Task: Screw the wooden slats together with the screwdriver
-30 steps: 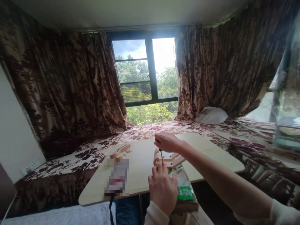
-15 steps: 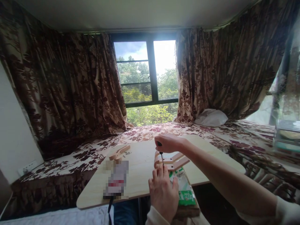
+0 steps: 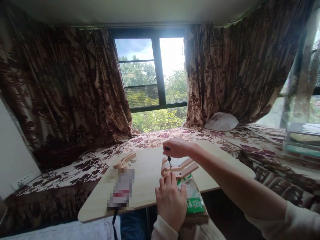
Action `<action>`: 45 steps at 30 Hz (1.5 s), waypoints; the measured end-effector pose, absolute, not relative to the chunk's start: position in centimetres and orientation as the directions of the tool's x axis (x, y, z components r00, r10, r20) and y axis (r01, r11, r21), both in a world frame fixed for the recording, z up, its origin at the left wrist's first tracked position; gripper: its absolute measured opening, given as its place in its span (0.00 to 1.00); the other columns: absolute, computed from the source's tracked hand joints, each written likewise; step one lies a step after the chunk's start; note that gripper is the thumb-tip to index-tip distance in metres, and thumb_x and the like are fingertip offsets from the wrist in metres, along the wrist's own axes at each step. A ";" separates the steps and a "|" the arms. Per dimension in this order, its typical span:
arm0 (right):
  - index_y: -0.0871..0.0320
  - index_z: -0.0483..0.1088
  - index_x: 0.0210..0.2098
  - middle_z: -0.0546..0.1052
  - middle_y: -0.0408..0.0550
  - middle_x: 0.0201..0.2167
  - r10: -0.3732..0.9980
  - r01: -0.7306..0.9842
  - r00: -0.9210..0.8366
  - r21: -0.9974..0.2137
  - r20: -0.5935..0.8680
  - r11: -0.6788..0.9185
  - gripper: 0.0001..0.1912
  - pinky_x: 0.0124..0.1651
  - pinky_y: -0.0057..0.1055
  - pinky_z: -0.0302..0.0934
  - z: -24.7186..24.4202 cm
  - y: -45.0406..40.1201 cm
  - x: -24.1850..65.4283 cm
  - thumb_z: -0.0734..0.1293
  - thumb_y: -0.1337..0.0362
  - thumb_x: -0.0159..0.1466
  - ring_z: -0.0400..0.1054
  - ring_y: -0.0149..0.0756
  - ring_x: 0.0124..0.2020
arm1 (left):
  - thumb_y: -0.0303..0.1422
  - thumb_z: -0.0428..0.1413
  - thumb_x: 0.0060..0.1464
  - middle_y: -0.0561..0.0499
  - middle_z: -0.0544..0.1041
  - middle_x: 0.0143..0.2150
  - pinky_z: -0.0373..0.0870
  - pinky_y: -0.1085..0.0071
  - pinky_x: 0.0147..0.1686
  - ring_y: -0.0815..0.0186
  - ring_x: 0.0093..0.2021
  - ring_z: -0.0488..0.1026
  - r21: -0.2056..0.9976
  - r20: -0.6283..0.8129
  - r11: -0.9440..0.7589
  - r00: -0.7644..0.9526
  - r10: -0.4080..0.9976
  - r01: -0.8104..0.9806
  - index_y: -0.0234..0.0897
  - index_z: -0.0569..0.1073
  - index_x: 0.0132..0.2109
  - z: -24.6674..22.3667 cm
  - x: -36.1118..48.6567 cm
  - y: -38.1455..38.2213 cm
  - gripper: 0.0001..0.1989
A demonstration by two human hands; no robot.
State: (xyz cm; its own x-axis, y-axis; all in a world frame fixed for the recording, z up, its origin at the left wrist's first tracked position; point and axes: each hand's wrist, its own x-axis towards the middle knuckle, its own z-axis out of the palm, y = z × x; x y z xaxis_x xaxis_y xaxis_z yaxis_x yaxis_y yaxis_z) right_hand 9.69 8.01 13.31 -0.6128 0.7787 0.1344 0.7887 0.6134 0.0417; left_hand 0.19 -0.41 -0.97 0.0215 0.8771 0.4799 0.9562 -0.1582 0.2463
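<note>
2 hands meet at the wooden frame (image 3: 187,171): above it, the right hand (image 3: 177,147) is wrapped around the screwdriver (image 3: 169,159), shaft nearly upright, presumably so force runs straight down. At the frame's near side, the left hand (image 3: 171,198) bunches its fingertips beside the shaft, likely steadying; whether they pinch anything, I cannot tell. Also on that near side, the green-and-white packet (image 3: 195,205) perhaps serves as padding.

one left hand (image 3: 171,200), one right hand (image 3: 177,148), one screwdriver (image 3: 169,159)
two angled wooden arms (image 3: 189,171), one loose wooden piece (image 3: 124,161), small bits (image 3: 134,161) too tiny to count; one tabletop (image 3: 147,190), one green-and-white packet (image 3: 195,204), one pixelated object (image 3: 121,187), one white bag (image 3: 221,122), two curtains (image 3: 62,86) flanking the middle window (image 3: 155,73).
</note>
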 end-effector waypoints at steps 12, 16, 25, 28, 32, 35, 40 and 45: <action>0.60 0.66 0.48 0.70 0.50 0.46 0.789 0.797 -0.600 0.015 0.131 0.604 0.15 0.42 0.40 0.65 13.0 8.3 9.9 0.62 0.60 0.65 0.68 0.37 0.41 | 0.40 0.43 0.57 0.52 0.61 0.61 0.60 0.58 0.49 0.58 0.55 0.58 0.245 0.477 -0.164 0.028 0.879 0.956 0.39 0.61 0.58 -1.0 0.1 -0.4 0.22; 0.60 0.65 0.49 0.70 0.51 0.46 0.808 0.819 -0.570 0.017 0.150 0.574 0.15 0.42 0.40 0.65 12.9 8.2 9.7 0.62 0.60 0.65 0.68 0.37 0.42 | 0.40 0.43 0.57 0.51 0.61 0.61 0.60 0.59 0.49 0.59 0.55 0.58 0.239 0.485 -0.169 0.033 0.874 0.956 0.39 0.62 0.57 -1.0 0.0 -0.2 0.22; 0.59 0.66 0.48 0.70 0.50 0.46 0.785 0.793 -0.605 0.018 0.129 0.608 0.15 0.42 0.40 0.65 13.2 7.8 9.8 0.62 0.60 0.65 0.68 0.37 0.42 | 0.40 0.43 0.57 0.51 0.62 0.60 0.60 0.60 0.49 0.59 0.54 0.59 0.239 0.486 -0.169 0.033 0.873 0.956 0.39 0.62 0.57 -1.0 0.0 -0.2 0.23; 0.60 0.66 0.49 0.70 0.51 0.46 0.807 0.817 -0.575 0.031 0.137 0.576 0.15 0.42 0.41 0.65 13.0 7.9 9.7 0.62 0.60 0.65 0.68 0.38 0.42 | 0.40 0.43 0.57 0.52 0.62 0.60 0.61 0.59 0.48 0.59 0.54 0.59 0.236 0.481 -0.165 0.032 0.876 0.958 0.40 0.63 0.57 -1.0 0.0 -0.2 0.22; 0.60 0.66 0.48 0.70 0.50 0.46 0.791 0.797 -0.603 0.044 0.108 0.602 0.14 0.41 0.39 0.65 13.6 7.8 9.5 0.62 0.60 0.65 0.68 0.37 0.41 | 0.39 0.43 0.57 0.52 0.60 0.62 0.60 0.59 0.49 0.59 0.55 0.58 0.236 0.491 -0.158 0.023 0.871 0.959 0.39 0.62 0.57 -1.2 0.0 -0.1 0.22; 0.59 0.66 0.48 0.71 0.50 0.45 0.766 0.772 -0.635 0.053 0.100 0.633 0.14 0.41 0.39 0.65 13.8 7.5 9.6 0.62 0.60 0.65 0.68 0.36 0.40 | 0.39 0.43 0.57 0.52 0.61 0.61 0.60 0.60 0.49 0.59 0.55 0.58 0.234 0.496 -0.159 0.023 0.868 0.959 0.39 0.62 0.57 -1.4 0.0 0.0 0.22; 0.59 0.66 0.49 0.70 0.51 0.46 0.795 0.808 -0.589 0.081 0.147 0.584 0.15 0.42 0.40 0.65 13.0 7.3 9.4 0.62 0.60 0.65 0.68 0.37 0.42 | 0.40 0.43 0.58 0.51 0.60 0.61 0.60 0.60 0.49 0.59 0.55 0.58 0.225 0.495 -0.162 0.031 0.869 0.961 0.39 0.62 0.58 -1.2 0.0 0.0 0.23; 0.60 0.66 0.48 0.70 0.51 0.46 0.809 0.820 -0.572 0.095 0.134 0.564 0.15 0.42 0.40 0.65 13.6 6.9 9.0 0.62 0.60 0.65 0.68 0.37 0.42 | 0.39 0.44 0.57 0.49 0.63 0.59 0.60 0.62 0.48 0.59 0.55 0.59 0.204 0.497 -0.168 0.045 0.867 0.964 0.37 0.63 0.57 -0.9 -0.1 -0.2 0.22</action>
State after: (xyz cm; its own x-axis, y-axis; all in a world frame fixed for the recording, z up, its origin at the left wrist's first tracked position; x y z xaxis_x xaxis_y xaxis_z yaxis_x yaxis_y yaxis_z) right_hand 9.01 6.90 13.63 -0.5722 0.8091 0.1343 0.8201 0.5643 0.0949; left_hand -0.06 -0.20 -0.85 0.0453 0.8666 0.4969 0.9644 -0.1676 0.2045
